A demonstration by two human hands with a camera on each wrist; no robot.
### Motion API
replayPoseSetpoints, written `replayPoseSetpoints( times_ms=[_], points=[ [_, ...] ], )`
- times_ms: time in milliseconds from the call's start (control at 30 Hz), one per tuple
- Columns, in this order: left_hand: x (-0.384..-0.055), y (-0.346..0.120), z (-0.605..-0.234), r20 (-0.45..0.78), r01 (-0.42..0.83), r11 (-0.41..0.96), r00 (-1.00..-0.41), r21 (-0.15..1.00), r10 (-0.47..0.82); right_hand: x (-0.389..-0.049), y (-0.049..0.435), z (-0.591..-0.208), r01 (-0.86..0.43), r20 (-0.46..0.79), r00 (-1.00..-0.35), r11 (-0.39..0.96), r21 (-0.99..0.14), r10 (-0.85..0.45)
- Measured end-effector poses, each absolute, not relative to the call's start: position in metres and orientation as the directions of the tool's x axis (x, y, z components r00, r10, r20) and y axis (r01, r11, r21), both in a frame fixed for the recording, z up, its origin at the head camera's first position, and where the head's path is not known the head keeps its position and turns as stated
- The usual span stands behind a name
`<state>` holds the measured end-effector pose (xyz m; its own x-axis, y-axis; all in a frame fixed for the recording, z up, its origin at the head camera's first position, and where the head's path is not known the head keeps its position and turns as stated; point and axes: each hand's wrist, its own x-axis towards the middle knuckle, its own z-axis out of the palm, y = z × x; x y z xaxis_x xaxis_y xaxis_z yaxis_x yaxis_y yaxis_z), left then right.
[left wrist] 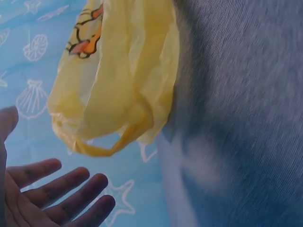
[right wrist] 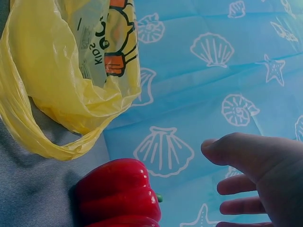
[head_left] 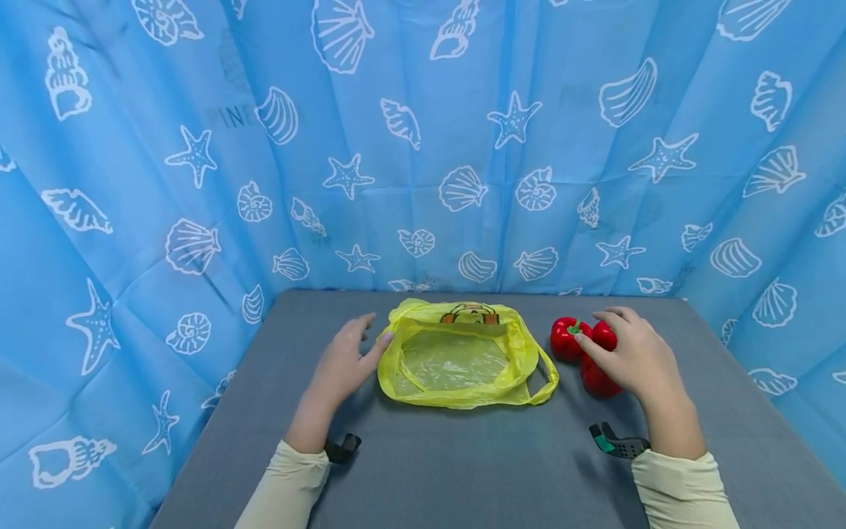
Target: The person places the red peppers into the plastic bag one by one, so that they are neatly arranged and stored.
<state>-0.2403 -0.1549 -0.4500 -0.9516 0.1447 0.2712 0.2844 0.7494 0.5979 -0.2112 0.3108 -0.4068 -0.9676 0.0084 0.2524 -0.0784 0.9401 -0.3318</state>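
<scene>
A yellow plastic bag stands on the table with its mouth spread wide, a handle loop hanging out on the right. Beside its left edge is my left hand, fingers apart and holding nothing; in the left wrist view a gap shows between its fingers and the bag. To the right of the bag lie red bell peppers, one with a green stem, others partly hidden by my right hand. That hand hovers by them with relaxed fingers, gripping nothing. The right wrist view shows a bell pepper apart from the thumb.
A grey cloth covers the table. Behind it and along both sides hangs a blue curtain with white shells and starfish. Black straps sit at both wrists, below cream sleeves.
</scene>
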Motion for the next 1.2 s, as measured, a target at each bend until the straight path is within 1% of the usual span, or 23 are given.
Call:
replayPoseSetpoints(
  times_ms=[233, 433, 600, 700, 867, 1067, 1200],
  points=[
    [-0.243, -0.147, -0.458, 0.241, 0.261, 0.692, -0.962, 0.673, 0.128, -0.210, 0.311, -0.410, -0.088, 0.261, -0.965, 0.936, -0.340, 0.004],
    [-0.246, -0.140, -0.464, 0.243, 0.259, 0.646, -0.963, 0.718, 0.116, -0.207, 0.317, -0.413, -0.088, 0.257, -0.966, 0.918, -0.388, 0.016],
    [-0.248, -0.139, -0.469, 0.246, 0.281, 0.650, -0.958, 0.706, 0.147, -0.207, 0.322, -0.420, -0.101, 0.261, -0.965, 0.889, -0.447, 0.022],
    [-0.249, -0.140, -0.471, 0.247, 0.290, 0.648, -0.956, 0.704, 0.159, -0.206, 0.327, -0.424, -0.114, 0.284, -0.958, 0.876, -0.469, 0.028],
    [-0.251, -0.140, -0.474, 0.252, 0.295, 0.634, -0.954, 0.715, 0.159, -0.200, 0.340, -0.431, -0.102, 0.313, -0.946, 0.844, -0.526, 0.081],
    [-0.252, -0.140, -0.476, 0.242, 0.290, 0.630, -0.956, 0.721, 0.163, -0.190, 0.353, -0.437, -0.064, 0.263, -0.956, 0.789, -0.611, 0.126],
    [-0.251, -0.140, -0.475, 0.246, 0.298, 0.622, -0.954, 0.725, 0.171, -0.185, 0.361, -0.443, -0.029, 0.207, -0.969, 0.769, -0.639, 0.135]
  ],
)
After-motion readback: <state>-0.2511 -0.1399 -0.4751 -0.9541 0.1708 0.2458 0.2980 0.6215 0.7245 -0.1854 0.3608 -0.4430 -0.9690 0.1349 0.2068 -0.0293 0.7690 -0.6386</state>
